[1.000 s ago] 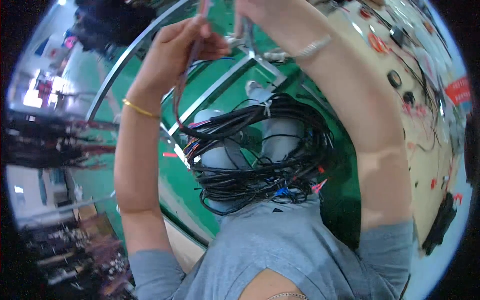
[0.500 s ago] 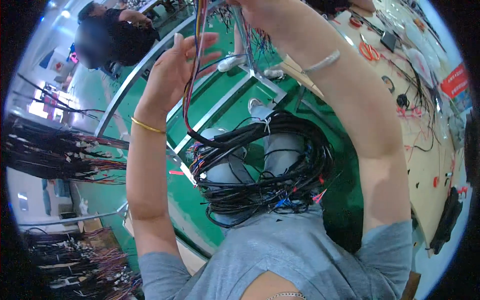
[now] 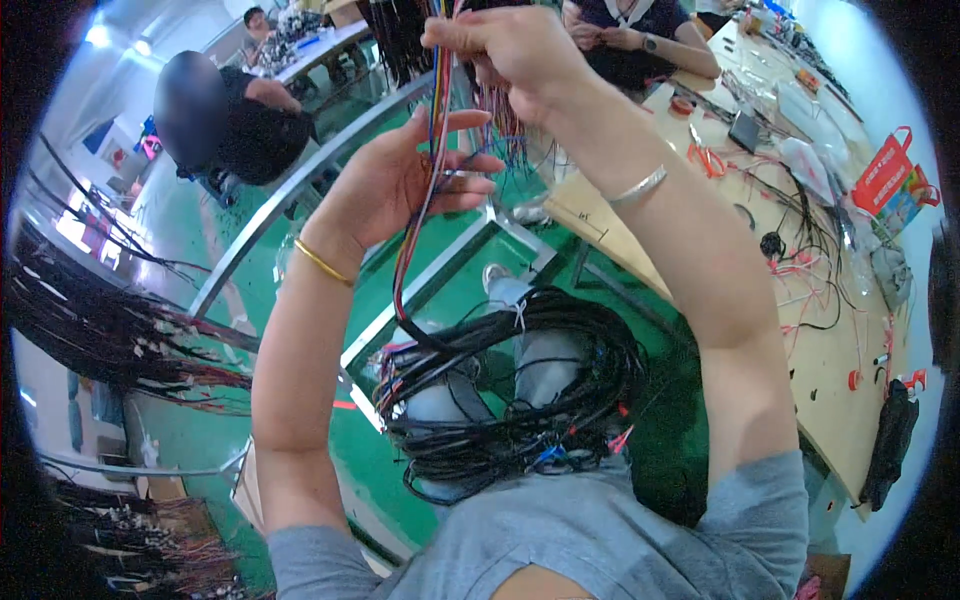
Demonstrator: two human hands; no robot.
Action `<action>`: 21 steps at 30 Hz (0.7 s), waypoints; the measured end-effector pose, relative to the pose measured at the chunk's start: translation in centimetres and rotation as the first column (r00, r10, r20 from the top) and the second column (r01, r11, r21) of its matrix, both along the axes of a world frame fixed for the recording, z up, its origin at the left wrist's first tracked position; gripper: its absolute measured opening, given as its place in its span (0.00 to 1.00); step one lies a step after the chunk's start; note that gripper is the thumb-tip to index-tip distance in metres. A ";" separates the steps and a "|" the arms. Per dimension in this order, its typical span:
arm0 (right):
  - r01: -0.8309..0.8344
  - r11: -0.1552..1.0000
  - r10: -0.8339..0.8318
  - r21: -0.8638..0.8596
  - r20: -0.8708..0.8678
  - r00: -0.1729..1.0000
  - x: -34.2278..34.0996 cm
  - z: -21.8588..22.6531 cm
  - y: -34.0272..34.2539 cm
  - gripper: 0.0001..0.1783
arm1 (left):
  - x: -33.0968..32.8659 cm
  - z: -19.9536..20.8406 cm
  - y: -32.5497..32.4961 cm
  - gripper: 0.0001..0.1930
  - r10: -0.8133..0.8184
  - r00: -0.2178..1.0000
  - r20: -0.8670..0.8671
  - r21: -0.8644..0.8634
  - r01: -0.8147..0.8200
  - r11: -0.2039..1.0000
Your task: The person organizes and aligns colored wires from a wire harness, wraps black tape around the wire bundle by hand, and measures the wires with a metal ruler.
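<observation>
On my lap lies a coiled black wire harness, bound at the far side with a white tie. From its left side a bundle of thin coloured wires runs upward. My right hand is closed on these wires high up, pinching them between thumb and fingers. Lower down, my left hand is open, fingers spread, with the wires passing across its palm and fingers. Several blue and pink connectors show at the coil's near edge.
A metal frame stands before my knees. On the right, a wooden table holds orange-handled scissors, loose wires and a red bag. More harnesses hang at left. Co-workers sit at the far left and beyond the table.
The view has tilted upward, bringing my right hand fully into sight on the wires. My left hand has shifted right along with the bundle, its fingers still spread.
</observation>
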State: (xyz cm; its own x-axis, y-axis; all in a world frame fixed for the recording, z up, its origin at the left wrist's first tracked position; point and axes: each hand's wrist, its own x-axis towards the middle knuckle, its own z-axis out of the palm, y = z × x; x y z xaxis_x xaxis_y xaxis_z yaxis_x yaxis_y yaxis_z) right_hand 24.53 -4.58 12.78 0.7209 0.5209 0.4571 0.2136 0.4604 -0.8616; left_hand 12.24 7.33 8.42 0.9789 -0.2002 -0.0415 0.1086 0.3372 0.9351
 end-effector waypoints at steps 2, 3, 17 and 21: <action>0.058 0.994 -0.059 -0.089 -0.011 0.998 -0.1 -0.4 -0.4 0.15 | 0.1 1.0 -0.5 0.30 0.098 0.995 -0.010 0.238 -0.093 0.967; 0.039 0.999 -0.038 -0.037 0.019 0.999 -0.2 -0.5 -0.5 0.16 | 0.1 1.5 -0.6 0.30 0.135 0.990 0.027 0.419 -0.134 0.898; -0.043 0.995 0.046 0.094 -0.031 0.998 -1.6 -0.9 -1.8 0.06 | 1.4 4.1 -1.4 0.14 0.233 0.804 0.546 0.418 -0.503 0.756; -0.085 0.978 0.104 0.192 -0.091 0.990 -2.4 -0.8 -2.3 0.06 | 1.1 3.7 -2.4 0.12 0.202 0.726 0.657 0.443 -0.588 0.677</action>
